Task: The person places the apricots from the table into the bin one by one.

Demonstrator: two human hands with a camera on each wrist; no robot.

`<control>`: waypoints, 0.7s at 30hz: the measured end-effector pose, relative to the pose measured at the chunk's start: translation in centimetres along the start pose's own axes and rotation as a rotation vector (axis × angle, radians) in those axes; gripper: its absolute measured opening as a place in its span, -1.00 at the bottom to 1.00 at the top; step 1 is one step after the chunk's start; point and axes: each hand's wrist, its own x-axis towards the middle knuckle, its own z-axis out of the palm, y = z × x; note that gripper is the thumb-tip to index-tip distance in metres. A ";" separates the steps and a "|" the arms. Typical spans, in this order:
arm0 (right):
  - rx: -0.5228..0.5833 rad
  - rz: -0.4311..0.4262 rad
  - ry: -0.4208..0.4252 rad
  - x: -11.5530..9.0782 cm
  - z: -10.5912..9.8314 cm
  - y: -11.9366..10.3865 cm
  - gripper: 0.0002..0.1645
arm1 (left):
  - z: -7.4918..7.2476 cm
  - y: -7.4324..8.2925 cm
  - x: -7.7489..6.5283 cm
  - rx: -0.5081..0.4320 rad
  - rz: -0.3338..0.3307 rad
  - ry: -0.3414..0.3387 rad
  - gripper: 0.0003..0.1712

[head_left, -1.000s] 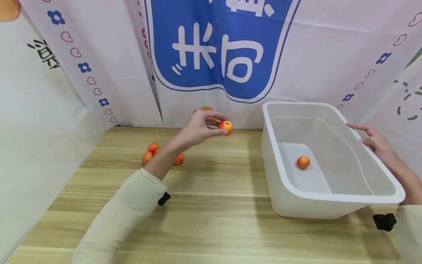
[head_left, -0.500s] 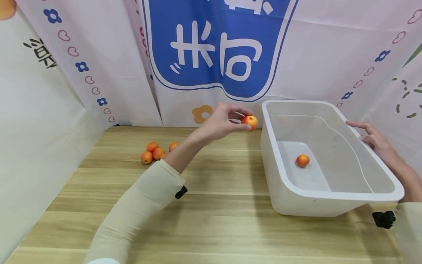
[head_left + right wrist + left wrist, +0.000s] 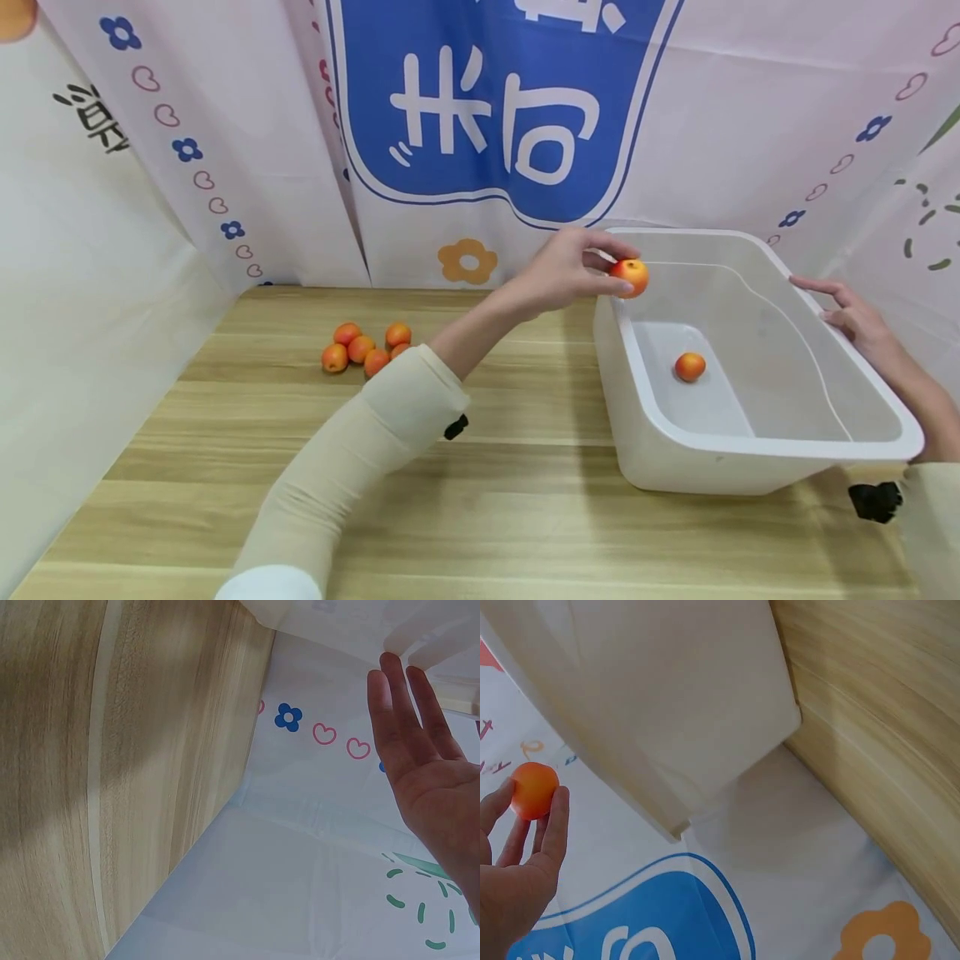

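Thumb and fingertips of my left hand (image 3: pixel 567 271) pinch a small red-and-yellow apple (image 3: pixel 632 277), held just above the left rim of a white plastic bin (image 3: pixel 637 392). In the left wrist view the held apple (image 3: pixel 535 790) sits at the fingertips, beside the bin's wall (image 3: pixel 682 697). One more apple (image 3: pixel 690 367) lies on the bin's floor. My right hand (image 3: pixel 862 321) rests at the bin's right rim. The right wrist view shows that hand (image 3: pixel 431 776) with straight fingers, their tips against the bin's outer wall.
Several similar apples (image 3: pixel 362 348) lie in a loose group on the wooden table (image 3: pixel 495 492), partly covered by my left sleeve (image 3: pixel 375 433). A white printed cloth (image 3: pixel 285 150) hangs behind and along the sides of the table.
My left hand has carried the apple to the right, from over the table to the bin's left rim. More of the apple group shows now. My right hand has stayed at the rim.
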 end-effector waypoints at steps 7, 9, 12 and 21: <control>0.031 -0.028 -0.003 0.2 0.0 0.1 -0.26 | 2.0 0.8 2.0 0.025 -0.026 -0.067 -0.55; 0.017 -0.030 -0.003 0.1 0.1 0.0 -0.27 | 2.5 1.0 2.4 0.033 -0.035 -0.078 -0.55; 0.004 -0.019 -0.002 0.1 0.2 0.0 -0.30 | 3.3 1.3 3.0 0.046 -0.051 -0.092 -0.55; -0.011 -0.016 0.000 -0.1 0.0 0.0 -0.28 | 5.1 1.3 4.6 0.101 -0.037 -0.079 -0.58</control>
